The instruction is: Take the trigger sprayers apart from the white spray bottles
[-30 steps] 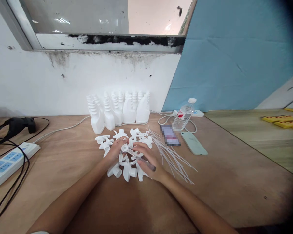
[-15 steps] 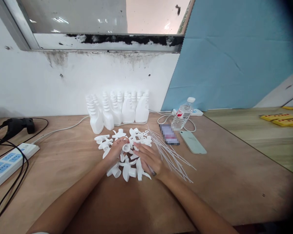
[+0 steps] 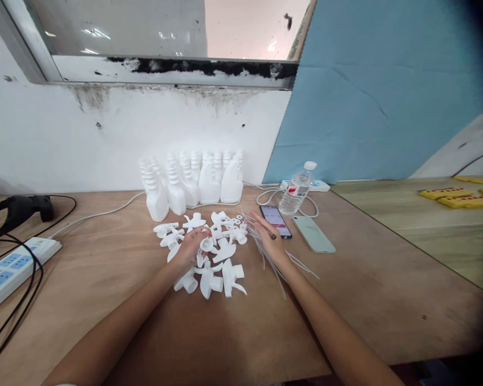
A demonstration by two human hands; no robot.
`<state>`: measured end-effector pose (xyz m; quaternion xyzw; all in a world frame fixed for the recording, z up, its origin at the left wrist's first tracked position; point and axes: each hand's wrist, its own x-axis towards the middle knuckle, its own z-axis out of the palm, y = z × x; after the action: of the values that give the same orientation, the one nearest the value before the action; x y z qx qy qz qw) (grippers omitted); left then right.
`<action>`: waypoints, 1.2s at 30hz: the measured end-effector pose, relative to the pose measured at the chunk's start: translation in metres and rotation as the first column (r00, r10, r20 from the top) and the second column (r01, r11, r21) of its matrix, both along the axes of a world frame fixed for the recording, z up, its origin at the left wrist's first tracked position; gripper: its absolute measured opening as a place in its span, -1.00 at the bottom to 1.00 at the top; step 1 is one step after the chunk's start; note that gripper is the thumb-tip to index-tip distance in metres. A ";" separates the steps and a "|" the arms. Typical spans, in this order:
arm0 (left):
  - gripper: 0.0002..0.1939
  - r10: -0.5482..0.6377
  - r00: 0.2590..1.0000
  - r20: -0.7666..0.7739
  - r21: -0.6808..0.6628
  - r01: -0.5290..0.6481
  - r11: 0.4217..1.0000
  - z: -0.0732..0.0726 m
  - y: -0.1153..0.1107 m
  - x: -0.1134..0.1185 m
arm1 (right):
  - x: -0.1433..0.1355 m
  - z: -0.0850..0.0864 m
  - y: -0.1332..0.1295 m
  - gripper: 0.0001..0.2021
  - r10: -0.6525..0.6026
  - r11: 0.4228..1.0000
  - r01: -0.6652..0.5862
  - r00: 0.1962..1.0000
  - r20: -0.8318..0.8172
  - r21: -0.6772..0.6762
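Observation:
My left hand [image 3: 191,247] is closed around a white trigger spray head [image 3: 206,244], its round collar facing me. Over the bundle of thin white dip tubes [image 3: 301,264] lies my right hand [image 3: 269,240], with its fingertips at the tubes' far ends. A slim rod with a dark end [image 3: 272,236] is tucked in that hand; most of it is hidden. More white spray heads [image 3: 210,279] lie scattered around my left hand. Small white ring washers [image 3: 239,217] sit near my right fingertips.
Several white spray bottles [image 3: 156,198] without heads stand along the wall. To the right are a lit phone [image 3: 277,221], a pale green phone [image 3: 314,235] and a clear water bottle [image 3: 298,193]. A power strip [image 3: 20,262] and black cables lie at the left.
My right hand has moved away from the spray heads, to the right and farther from me, onto the dip tubes. My left hand still holds the spray head in nearly the same place.

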<state>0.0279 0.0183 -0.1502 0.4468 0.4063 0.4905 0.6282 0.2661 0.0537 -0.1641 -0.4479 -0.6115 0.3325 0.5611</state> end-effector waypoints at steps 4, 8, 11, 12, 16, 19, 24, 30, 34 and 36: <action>-0.67 -0.010 1.000 -0.023 -0.007 0.010 1.000 0.000 0.000 -0.001 | 0.005 0.007 -0.003 -0.60 -0.001 1.000 0.002 0.999 -0.033 0.014; -0.67 -0.003 1.000 -0.016 -0.008 0.003 1.000 0.001 0.000 -0.001 | 0.019 0.016 0.000 -0.68 -0.176 0.980 0.177 0.984 -0.019 0.086; -0.67 -0.007 1.000 -0.003 -0.007 0.007 1.000 0.002 0.000 0.001 | 0.040 0.016 0.009 -0.76 -0.369 0.921 0.367 0.929 -0.009 0.129; -0.67 -0.008 1.000 -0.005 -0.006 0.008 1.000 0.003 0.000 0.001 | 0.049 0.014 0.013 -0.78 -0.424 0.898 0.421 0.906 -0.008 0.125; -0.67 -0.020 1.000 -0.009 -0.007 0.020 1.000 0.005 0.000 0.001 | 0.086 0.004 0.026 -0.87 -0.647 0.762 0.647 0.761 0.038 0.020; -0.69 -0.020 1.000 -0.001 -0.011 0.020 1.000 0.005 0.000 0.001 | 0.109 -0.005 0.031 -0.83 -0.672 0.734 0.679 0.721 0.166 0.019; -0.69 -0.021 1.000 -0.001 -0.004 0.021 1.000 0.004 -0.001 0.000 | 0.132 -0.016 0.035 -0.75 -0.552 0.831 0.543 0.779 0.298 0.121; -0.65 -0.038 0.998 0.045 0.068 0.035 0.997 0.009 0.006 -0.008 | 0.158 -0.033 0.040 -0.79 -0.377 0.923 0.215 0.672 0.637 0.318; -0.58 0.137 0.990 -0.033 0.195 -0.128 0.972 0.019 0.015 -0.026 | 0.168 -0.042 0.040 -0.78 -0.342 0.939 0.193 0.595 0.728 0.283; -0.63 0.228 0.959 -0.168 0.292 -0.172 0.941 0.021 0.019 -0.037 | 0.169 -0.045 0.041 -0.67 -0.347 0.938 0.220 0.554 0.757 0.269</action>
<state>-0.0091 0.0371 -0.1295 0.5324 0.4388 0.5563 0.4632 0.4355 0.0947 -0.2091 -0.5996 -0.7378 -0.0409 0.3074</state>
